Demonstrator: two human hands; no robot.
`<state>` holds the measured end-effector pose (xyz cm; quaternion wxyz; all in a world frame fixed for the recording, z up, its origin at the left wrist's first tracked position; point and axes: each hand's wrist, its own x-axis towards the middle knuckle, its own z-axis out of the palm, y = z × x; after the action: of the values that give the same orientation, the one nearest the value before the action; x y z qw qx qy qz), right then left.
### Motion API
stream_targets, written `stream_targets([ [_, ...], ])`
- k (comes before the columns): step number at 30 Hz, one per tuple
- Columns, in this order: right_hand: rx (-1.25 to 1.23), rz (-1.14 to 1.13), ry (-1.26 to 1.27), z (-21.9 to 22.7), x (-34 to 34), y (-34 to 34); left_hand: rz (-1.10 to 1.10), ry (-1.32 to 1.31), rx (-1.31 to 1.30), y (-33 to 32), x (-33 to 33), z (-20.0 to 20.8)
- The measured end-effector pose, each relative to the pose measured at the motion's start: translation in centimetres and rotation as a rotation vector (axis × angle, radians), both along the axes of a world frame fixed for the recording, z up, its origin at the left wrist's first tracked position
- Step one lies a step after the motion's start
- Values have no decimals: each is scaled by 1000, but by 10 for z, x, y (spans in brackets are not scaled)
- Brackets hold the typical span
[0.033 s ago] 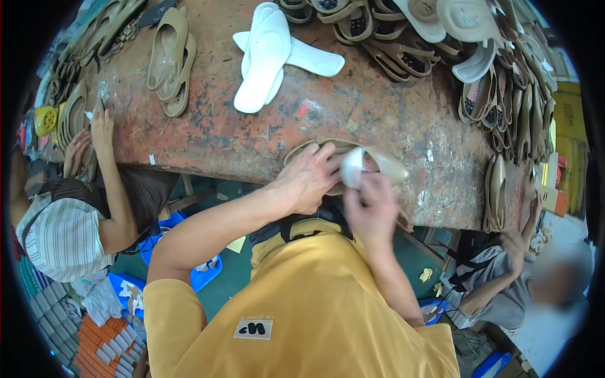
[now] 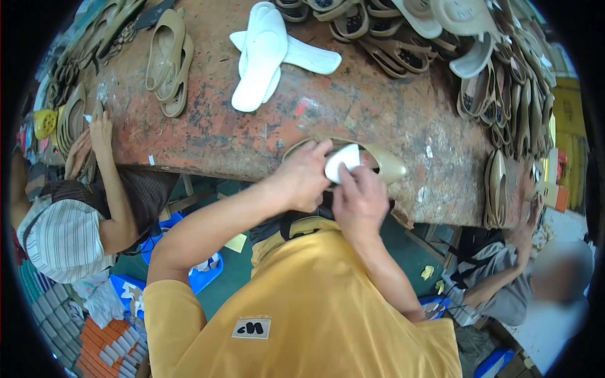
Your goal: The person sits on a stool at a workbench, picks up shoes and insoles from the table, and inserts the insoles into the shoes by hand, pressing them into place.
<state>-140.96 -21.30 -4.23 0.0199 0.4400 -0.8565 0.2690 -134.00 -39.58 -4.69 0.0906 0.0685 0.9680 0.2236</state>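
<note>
At the near edge of the worn table, a tan slip-on shoe (image 2: pixel 391 165) points its toe to the right. My left hand (image 2: pixel 302 176) is closed around its heel end. Between the thumb and fingers of my right hand (image 2: pixel 362 198) is a white insole (image 2: pixel 342 162), held over the shoe's opening. Only a rounded part of the insole shows; the rest is hidden by my hands and the shoe. Further back lie several white insoles (image 2: pixel 261 60), crossed over each other, with a pair of tan shoes (image 2: pixel 170 63) to their left.
Many tan shoes (image 2: pixel 498 101) are heaped at the right and far edge of the table (image 2: pixel 214 126). A co-worker in a striped cap (image 2: pixel 63 233) handles shoes at the left; another person (image 2: pixel 498 283) sits at the right. Blue stools (image 2: pixel 208 274) stand below.
My right hand has shifted a little left with the white insole, which now sits nearer my left hand. My left hand stays on the shoe.
</note>
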Motion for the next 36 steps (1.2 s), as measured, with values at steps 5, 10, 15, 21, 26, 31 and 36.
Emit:
stream_targets([
  [5,253,228,81,6,-22,-2,-90,159,208,-22,12,10],
  [10,113,412,97,19,-100,47,-321,25,-225,-10,7,10],
  [15,163,280,-232,-23,-124,63,-385,80,-267,36,-62,0],
  [21,121,306,-280,-19,-123,58,-365,189,-276,11,-25,-2],
  [26,132,245,-334,-28,-131,65,-306,154,-276,26,-47,6],
  [31,60,373,-303,-6,-127,62,625,28,584,-25,20,33],
  [36,602,479,12,60,-128,50,296,632,752,3,-38,71],
])
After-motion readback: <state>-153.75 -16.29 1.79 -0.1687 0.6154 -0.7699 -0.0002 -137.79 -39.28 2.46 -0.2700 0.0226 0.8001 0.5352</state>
